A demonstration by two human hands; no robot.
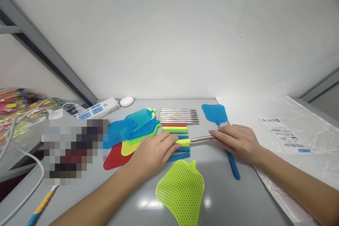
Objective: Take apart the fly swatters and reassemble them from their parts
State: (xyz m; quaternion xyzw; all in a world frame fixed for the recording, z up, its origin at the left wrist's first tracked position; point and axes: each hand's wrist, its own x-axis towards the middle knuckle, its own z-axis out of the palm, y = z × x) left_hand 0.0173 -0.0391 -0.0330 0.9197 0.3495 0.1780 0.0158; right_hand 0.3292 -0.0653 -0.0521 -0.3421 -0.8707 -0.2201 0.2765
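Observation:
My left hand [155, 150] is closed around a yellow-green handle grip [186, 142]. My right hand [235, 141] pinches the far part of a metal rod [200, 139], whose left end meets the grip. How deep the rod sits inside cannot be seen. Nearest me lies a yellow-green fly swatter head [182, 190]. Under my right hand runs a blue fly swatter, its head [214, 113] beyond the fingers and its handle [233, 166] towards me. Blue grips [180, 157] lie partly hidden by my left hand, with red, yellow and green grips [174, 128] behind them.
A row of metal rods [178, 116] lies at the back. Overlapping blue, green, yellow and red swatter heads [116, 155] are at left. A power strip [97, 109], a white mouse-like object [126, 101] and a cable [39, 169] are beyond. White plastic packaging [278, 141] covers the right side.

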